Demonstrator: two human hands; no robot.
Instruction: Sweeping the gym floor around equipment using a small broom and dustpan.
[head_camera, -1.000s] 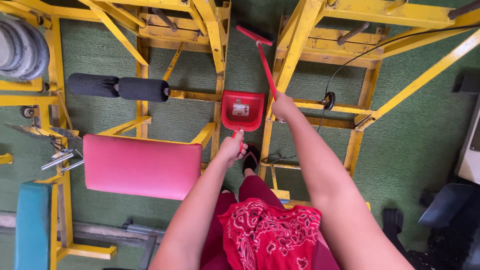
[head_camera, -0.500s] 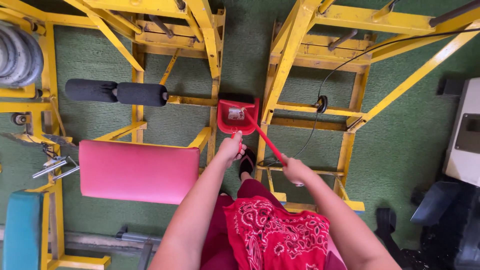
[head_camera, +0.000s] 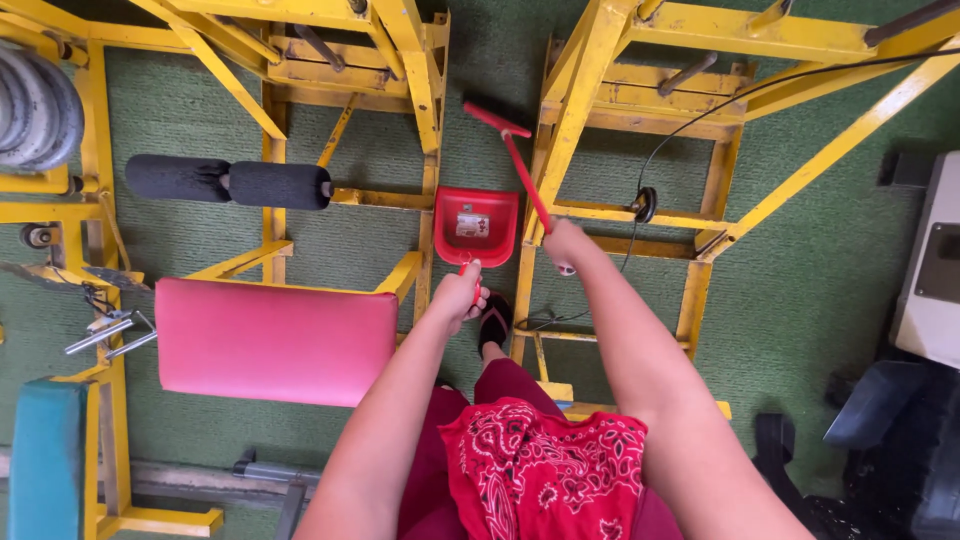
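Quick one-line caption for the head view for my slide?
Left hand holds a red dustpan on green carpet; right hand extends a red broom between yellow frames.

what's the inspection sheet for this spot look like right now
surface: green carpet, worn, no loose debris discernible.
job's things: red dustpan on the carpet between two yellow frames; red broom angled, head beyond the pan.
clutter: pink padded bench, black foam rollers, weight plates.
hands: left hand grips the dustpan handle; right hand grips the broom stick.
cables: black cable runs across the right frame.
surroundings: teal pad, grey machine.
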